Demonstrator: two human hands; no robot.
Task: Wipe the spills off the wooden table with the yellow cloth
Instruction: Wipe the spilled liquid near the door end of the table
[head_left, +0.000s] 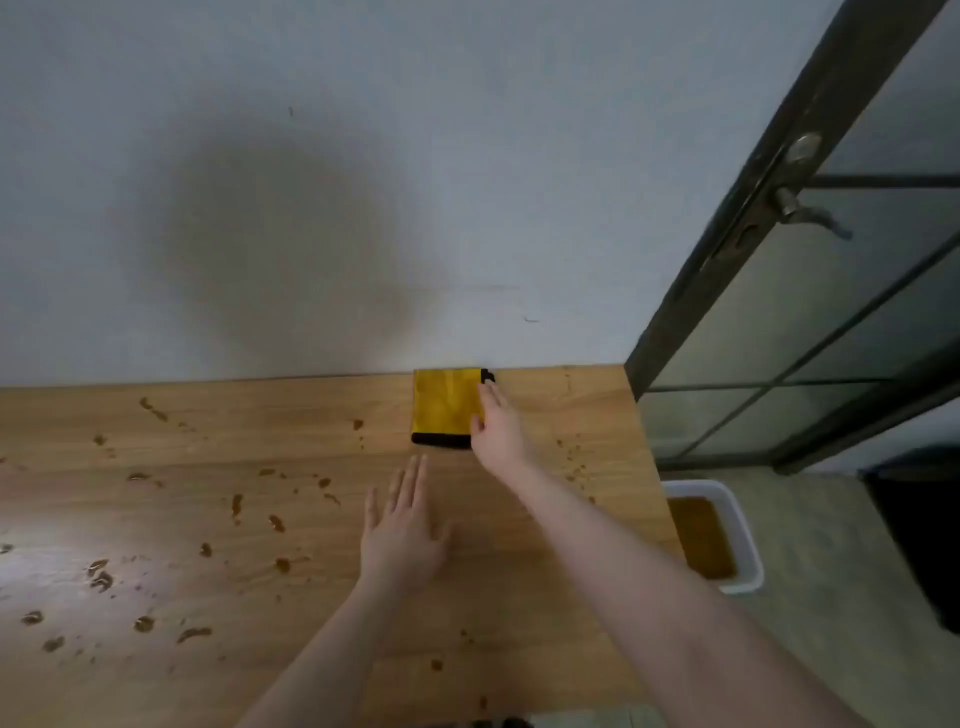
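A folded yellow cloth (447, 405) with black edging lies flat at the back of the wooden table (171, 447), against the wall. My right hand (496, 431) rests on the cloth's right edge, fingers stretched out, thumb on the yellow face; no firm grip shows. Palm down on the wood, my left hand (400, 530) lies flat with fingers apart, a little nearer than the cloth and holding nothing. Brown spills (278, 522) are scattered over the table's left and middle, with smaller spots (574, 470) to the right of my right arm.
A grey wall (311, 208) stands right behind the table. To the right is a dark-framed glass door (810, 322) with a metal handle. On the floor beside the table's right edge sits a white tub (740, 519) holding brown liquid.
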